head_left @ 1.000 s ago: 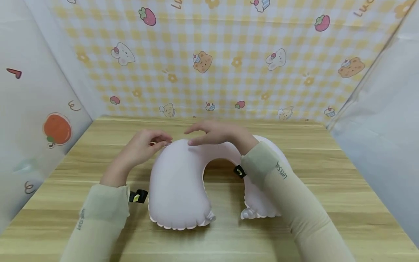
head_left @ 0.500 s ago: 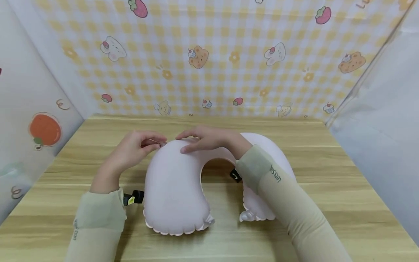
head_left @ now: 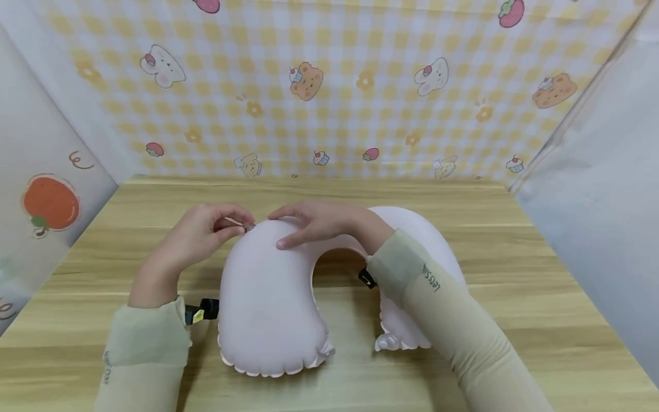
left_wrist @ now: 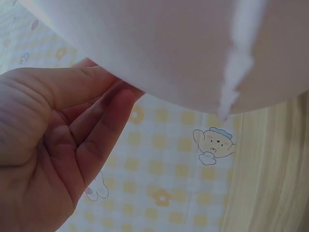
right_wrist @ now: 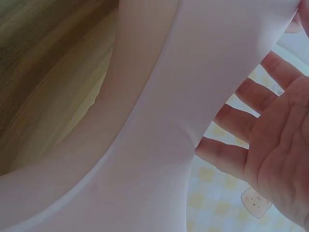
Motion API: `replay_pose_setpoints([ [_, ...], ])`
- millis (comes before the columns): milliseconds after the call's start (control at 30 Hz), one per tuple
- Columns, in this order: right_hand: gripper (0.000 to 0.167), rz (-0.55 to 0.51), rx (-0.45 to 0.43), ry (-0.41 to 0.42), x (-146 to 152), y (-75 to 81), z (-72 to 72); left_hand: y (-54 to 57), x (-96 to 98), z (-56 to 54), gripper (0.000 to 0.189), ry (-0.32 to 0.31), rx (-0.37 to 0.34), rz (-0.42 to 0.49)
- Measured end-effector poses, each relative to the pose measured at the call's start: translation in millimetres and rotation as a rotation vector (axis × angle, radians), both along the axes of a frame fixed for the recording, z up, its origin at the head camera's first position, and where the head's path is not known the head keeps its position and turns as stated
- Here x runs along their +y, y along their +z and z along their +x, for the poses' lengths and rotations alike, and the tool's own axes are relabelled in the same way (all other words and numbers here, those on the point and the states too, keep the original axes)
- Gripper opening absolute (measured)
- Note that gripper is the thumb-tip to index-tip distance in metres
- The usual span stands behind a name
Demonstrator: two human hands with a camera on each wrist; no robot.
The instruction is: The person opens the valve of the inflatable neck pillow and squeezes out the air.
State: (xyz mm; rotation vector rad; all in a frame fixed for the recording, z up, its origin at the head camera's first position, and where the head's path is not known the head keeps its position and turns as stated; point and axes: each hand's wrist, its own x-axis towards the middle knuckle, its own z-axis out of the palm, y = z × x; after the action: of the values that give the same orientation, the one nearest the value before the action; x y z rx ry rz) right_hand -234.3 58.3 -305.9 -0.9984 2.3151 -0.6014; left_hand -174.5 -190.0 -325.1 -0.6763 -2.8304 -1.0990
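A pale pink inflatable neck pillow (head_left: pixel 270 297) lies on the table as an arch, its two scalloped ends toward me. At its back left edge my left hand (head_left: pixel 198 234) pinches a small clear piece (head_left: pixel 249 227) that looks like its air valve. In the left wrist view the left hand's fingertips (left_wrist: pixel 126 99) go behind the pillow, so the pinched piece is hidden there. My right hand (head_left: pixel 321 222) rests on top of the left arm of the pillow, thumb and fingers spread. The right wrist view shows the right hand's fingers (right_wrist: pixel 227 157) reaching over the pillow's far side.
The wooden table (head_left: pixel 535 320) extends around the pillow. A yellow checked cloth (head_left: pixel 355 114) with cartoon prints stands behind it, with pale side walls (head_left: pixel 607 189) at left and right. A black wrist strap (head_left: pixel 202 311) projects from the left cuff.
My right hand has come down onto the pillow and moved left, closer to the left hand. The left hand keeps its pinch at the edge. The head view has shifted slightly.
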Motion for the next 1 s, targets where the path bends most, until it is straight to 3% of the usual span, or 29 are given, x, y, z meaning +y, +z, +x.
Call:
replay_pose_setpoints([
  [133, 0.068, -0.011, -0.005, -0.015, 1.9, -1.0, 1.5, 0.0, -0.4, -1.3, 0.015, -0.018, 0.017, 0.010],
  [433, 0.069, -0.033, -0.002, -0.003, 1.1, -4.4, 3.9, -7.8, -3.7, 0.1, 0.014, -0.016, -0.054, 0.071],
  [733, 0.070, -0.023, 0.005, 0.000, -1.1, -7.6, 2.6, -11.5, -4.5, -0.7, 0.012, -0.024, -0.028, 0.112],
  [1000, 0.069, -0.032, 0.001, 0.015, -1.0, -8.4, 2.7, -16.3, -5.3, -3.5, 0.011, -0.051, 0.023, 0.070],
])
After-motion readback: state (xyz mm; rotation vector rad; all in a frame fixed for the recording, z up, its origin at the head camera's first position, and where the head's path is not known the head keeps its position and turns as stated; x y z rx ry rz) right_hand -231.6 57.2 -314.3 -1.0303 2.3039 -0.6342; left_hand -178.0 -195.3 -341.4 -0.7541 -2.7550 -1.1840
